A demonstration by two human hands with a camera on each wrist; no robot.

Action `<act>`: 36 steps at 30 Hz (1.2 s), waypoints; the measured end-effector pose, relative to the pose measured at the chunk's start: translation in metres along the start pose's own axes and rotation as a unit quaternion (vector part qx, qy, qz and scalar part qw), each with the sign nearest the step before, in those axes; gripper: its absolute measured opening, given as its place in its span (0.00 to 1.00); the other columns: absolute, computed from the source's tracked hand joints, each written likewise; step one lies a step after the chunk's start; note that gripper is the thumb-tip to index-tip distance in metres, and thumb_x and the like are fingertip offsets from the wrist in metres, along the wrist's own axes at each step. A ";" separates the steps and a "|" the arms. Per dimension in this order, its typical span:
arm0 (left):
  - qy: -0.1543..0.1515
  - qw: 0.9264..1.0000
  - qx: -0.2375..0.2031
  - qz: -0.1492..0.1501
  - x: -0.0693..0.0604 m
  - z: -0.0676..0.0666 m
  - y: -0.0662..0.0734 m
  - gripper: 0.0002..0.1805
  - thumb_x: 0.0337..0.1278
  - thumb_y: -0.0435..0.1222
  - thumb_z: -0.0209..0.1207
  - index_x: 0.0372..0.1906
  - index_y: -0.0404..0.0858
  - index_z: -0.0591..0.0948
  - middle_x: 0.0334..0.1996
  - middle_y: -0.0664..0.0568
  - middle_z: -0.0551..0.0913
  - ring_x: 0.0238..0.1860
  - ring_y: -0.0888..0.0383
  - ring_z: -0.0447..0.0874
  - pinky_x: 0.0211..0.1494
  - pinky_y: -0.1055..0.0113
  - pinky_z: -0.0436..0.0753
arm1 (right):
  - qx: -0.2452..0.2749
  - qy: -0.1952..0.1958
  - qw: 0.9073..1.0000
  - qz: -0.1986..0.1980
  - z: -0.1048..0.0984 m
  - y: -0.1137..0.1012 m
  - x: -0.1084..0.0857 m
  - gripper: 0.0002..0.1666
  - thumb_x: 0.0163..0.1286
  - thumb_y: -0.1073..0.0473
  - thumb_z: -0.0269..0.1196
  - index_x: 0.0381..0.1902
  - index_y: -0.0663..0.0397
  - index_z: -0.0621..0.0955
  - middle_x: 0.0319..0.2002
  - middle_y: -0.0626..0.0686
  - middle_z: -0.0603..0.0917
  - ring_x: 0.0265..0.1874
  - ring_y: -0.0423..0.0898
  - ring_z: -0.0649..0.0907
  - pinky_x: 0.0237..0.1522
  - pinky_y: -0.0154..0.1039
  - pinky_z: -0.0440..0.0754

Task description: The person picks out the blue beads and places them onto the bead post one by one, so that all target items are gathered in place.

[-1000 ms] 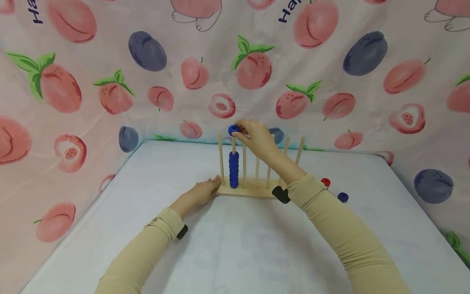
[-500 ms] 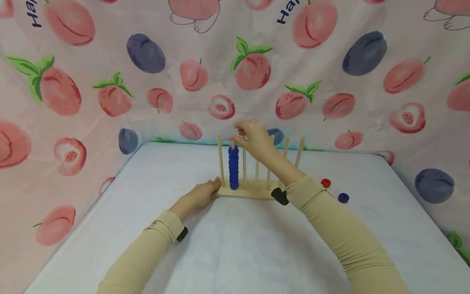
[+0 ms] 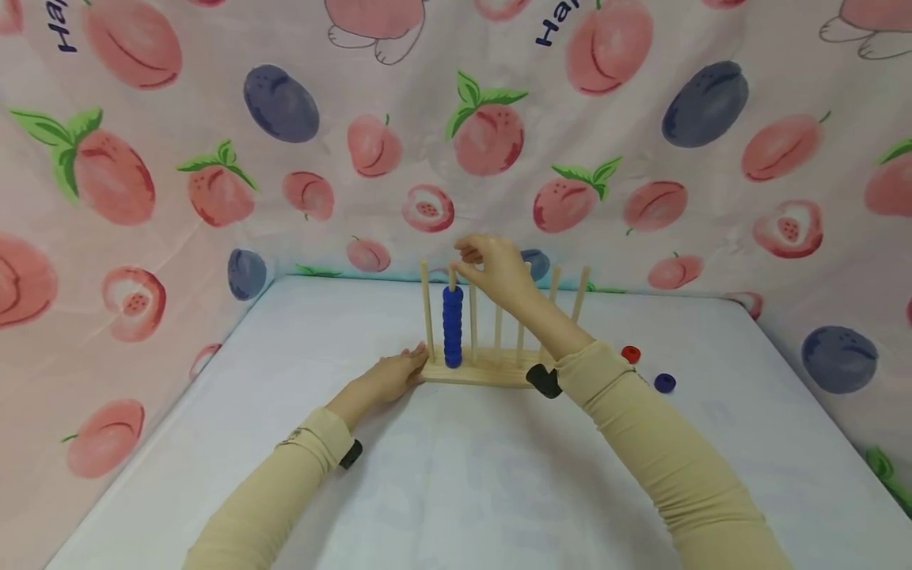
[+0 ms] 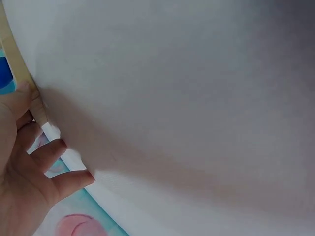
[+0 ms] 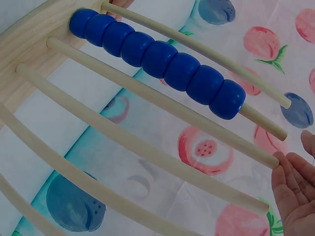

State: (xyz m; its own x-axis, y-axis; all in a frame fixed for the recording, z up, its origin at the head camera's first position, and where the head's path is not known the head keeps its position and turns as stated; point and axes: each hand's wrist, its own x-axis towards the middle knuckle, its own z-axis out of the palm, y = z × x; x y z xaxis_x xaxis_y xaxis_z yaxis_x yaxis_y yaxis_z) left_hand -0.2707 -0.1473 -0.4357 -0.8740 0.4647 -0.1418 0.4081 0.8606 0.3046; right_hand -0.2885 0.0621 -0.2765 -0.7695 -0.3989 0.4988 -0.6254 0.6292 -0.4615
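A wooden peg stand [image 3: 484, 377] with several upright pegs stands on the table. Its second peg from the left carries a stack of blue beads [image 3: 453, 326], also seen as rounded blue beads [image 5: 157, 59] in the right wrist view. My left hand [image 3: 388, 376] grips the left end of the base between thumb and index finger; the other fingers [image 4: 69, 182] spread apart. My right hand [image 3: 499, 273] is beside the peg tops with loosely bent fingers and nothing between them. In the right wrist view its fingertips [image 5: 279, 169] are close to a bare peg's tip; I cannot tell whether they touch.
A red bead [image 3: 630, 354] and a dark blue bead [image 3: 665, 383] lie on the white tabletop [image 3: 456, 491], right of the stand. Behind stands a fruit-patterned cloth backdrop [image 3: 427, 119]. The remaining pegs are bare.
The right hand let go of a blue bead, which dropped down the second peg onto the stack. That hand now stays near the peg top. The left hand keeps its place.
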 end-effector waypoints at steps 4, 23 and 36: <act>0.006 1.000 0.002 0.003 -0.001 0.001 -0.001 0.29 0.70 0.40 0.47 0.71 0.34 0.59 0.73 0.43 0.54 0.69 0.36 0.58 0.63 0.30 0.61 | 0.014 0.005 1.000 -0.006 0.001 0.001 0.001 0.18 0.65 0.60 0.63 0.48 0.67 0.80 0.43 0.63 0.85 0.42 0.53 0.85 0.48 0.42 0.83; 0.018 0.998 0.048 0.045 0.002 0.001 -0.006 0.28 0.69 0.39 0.49 0.69 0.30 0.61 0.70 0.38 0.58 0.66 0.36 0.65 0.65 0.46 0.70 | -0.015 -0.029 0.999 -0.029 -0.005 0.000 -0.016 0.19 0.69 0.58 0.58 0.54 0.63 0.78 0.52 0.60 0.82 0.52 0.54 0.82 0.54 0.47 0.80; 0.037 0.995 0.069 0.065 0.003 0.001 -0.008 0.27 0.68 0.39 0.51 0.67 0.31 0.65 0.69 0.37 0.62 0.64 0.38 0.69 0.65 0.48 0.71 | -0.039 -0.003 0.997 -0.059 -0.007 0.008 -0.041 0.22 0.67 0.58 0.61 0.57 0.61 0.76 0.57 0.59 0.79 0.59 0.56 0.77 0.62 0.69 0.63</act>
State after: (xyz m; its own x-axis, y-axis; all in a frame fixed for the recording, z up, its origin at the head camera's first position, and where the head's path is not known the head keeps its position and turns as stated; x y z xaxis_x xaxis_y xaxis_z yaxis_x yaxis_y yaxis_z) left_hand -0.2766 -0.1529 -0.4396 -0.8267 0.5614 -0.0383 0.5464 0.8172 0.1832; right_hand -0.2607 0.0883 -0.2953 -0.6920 -0.4773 0.5416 -0.6997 0.6281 -0.3405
